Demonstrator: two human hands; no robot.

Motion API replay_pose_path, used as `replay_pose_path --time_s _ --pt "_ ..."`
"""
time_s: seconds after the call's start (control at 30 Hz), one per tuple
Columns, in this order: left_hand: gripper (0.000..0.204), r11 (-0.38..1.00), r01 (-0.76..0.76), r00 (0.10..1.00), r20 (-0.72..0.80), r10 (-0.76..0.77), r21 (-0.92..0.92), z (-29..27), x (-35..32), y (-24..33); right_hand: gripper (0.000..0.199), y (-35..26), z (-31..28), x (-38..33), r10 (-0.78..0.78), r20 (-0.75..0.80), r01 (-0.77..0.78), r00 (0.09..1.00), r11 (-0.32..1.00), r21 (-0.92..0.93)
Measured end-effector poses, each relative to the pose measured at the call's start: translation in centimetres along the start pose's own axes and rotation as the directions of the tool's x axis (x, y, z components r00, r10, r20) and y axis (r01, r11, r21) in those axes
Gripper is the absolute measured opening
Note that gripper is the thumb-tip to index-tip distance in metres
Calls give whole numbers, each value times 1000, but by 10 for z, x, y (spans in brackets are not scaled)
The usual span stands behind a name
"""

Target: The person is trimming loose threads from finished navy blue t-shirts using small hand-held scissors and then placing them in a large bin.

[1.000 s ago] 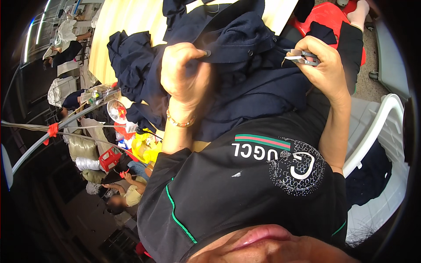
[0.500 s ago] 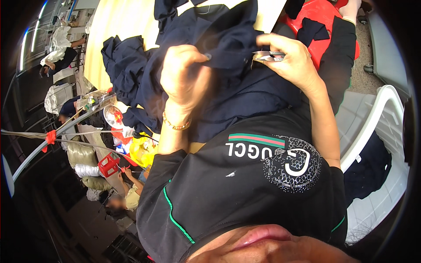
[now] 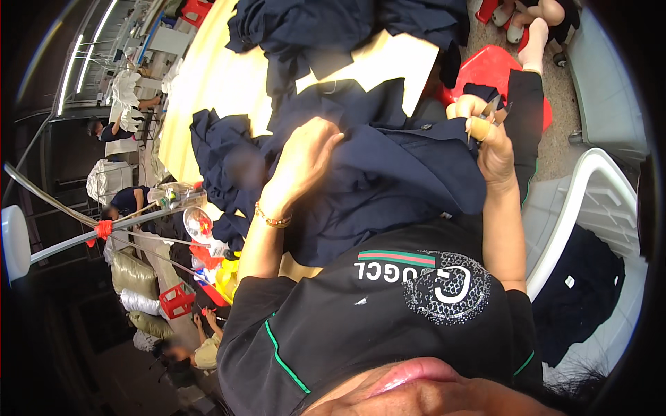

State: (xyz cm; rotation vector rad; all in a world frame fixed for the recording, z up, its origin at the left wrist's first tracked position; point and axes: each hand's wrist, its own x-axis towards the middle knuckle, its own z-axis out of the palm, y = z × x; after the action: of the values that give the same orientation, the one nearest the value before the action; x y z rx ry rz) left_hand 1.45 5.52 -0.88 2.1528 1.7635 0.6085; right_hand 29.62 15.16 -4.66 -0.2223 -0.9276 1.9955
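Note:
A dark navy garment (image 3: 395,170) lies bunched over the table edge and my lap. My left hand (image 3: 309,152), a gold bracelet on its wrist, is closed on the cloth, fingertips partly hidden. My right hand (image 3: 491,139) holds small metal thread snips (image 3: 498,111) with the blades pointing up. Its fingers also seem to grip the garment's right edge, drawn out toward it; a yellowish wrap circles one finger. A small round button (image 3: 425,127) shows on the cloth near that edge.
More navy garments (image 3: 305,31) lie across the pale table (image 3: 201,76). Right of me, a white plastic basket (image 3: 590,201) holds dark cloth, with a red stool (image 3: 479,69) beyond. On the left are a metal pole (image 3: 62,246), a clear plastic container (image 3: 177,196) and co-workers.
My right hand has moved up and right, stretching the garment's edge out. The snips have turned to point upward. My left hand has gone from raised over the cloth to closed on it.

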Motion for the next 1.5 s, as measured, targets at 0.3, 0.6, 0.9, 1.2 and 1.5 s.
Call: replay_pose_path --time_s 0.3,0.6,0.9,1.2,1.5 --pt "37 981 -60 974 203 99 -186 -35 42 46 12 -3 -6 -3 40 -129 -58 991 989 -138" --pt "24 996 8 945 327 -35 85 -22 42 0 14 0 -4 0 28 -176 -27 984 1000 6" --pt "15 885 -235 941 -321 104 -402 -47 93 104 9 -5 33 2 -22 -169 6 985 996 -91" --pt "78 847 -472 882 -116 458 -246 -54 104 156 45 -16 26 -23 -270 -72 276 960 881 383" --pt "27 989 17 848 526 65 -150 -40 96 118 41 -26 -24 -27 -462 -338 465 820 882 -76"
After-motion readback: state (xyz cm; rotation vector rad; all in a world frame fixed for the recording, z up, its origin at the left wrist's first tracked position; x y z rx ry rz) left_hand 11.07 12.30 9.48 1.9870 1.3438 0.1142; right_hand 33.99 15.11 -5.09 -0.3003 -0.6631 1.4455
